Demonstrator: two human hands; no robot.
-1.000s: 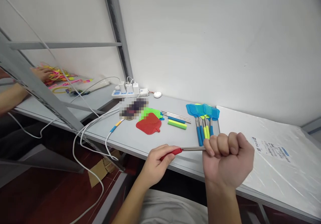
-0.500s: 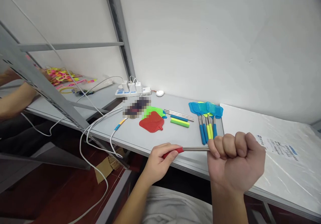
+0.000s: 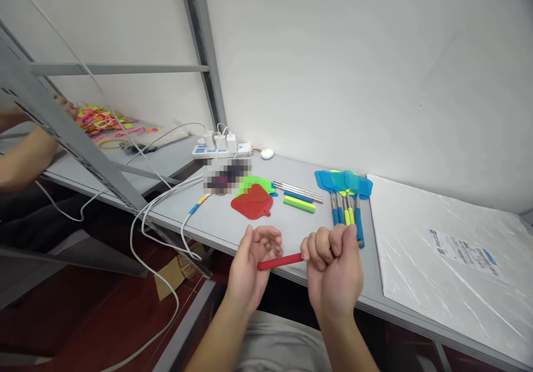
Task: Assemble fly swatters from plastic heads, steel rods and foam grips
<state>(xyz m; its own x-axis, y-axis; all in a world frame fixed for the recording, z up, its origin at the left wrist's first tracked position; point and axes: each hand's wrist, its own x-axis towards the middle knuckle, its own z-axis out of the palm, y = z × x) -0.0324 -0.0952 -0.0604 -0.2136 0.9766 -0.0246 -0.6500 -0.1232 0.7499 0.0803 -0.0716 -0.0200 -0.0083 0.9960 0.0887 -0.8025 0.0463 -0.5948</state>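
A red tubular handle (image 3: 280,261) lies level between my hands, over the table's front edge. My right hand (image 3: 333,266) is closed in a fist round its right end; the metal rod seen there earlier is hidden in the fist. Beside the handle's left end, my left hand (image 3: 252,264) is open with loosely curled fingers; whether it touches the handle I cannot tell. Beyond them lies a red fly swatter head (image 3: 252,202) on a green swatter head (image 3: 255,183). To their right are several metal rods (image 3: 300,190) and yellow and green handles (image 3: 299,204).
Several blue and yellow fly swatters (image 3: 345,183) lie near a plastic-wrapped white package (image 3: 441,216). A power strip (image 3: 222,151) stands by the wall, with white cables (image 3: 139,233) trailing left. Past the metal shelf frame (image 3: 83,116), another person's arm (image 3: 31,158) reaches toward colourful pieces (image 3: 100,119).
My left hand has loosened off the red handle and opened. My right fist has moved left along the rod, up to the handle. The rod between my hands no longer shows.
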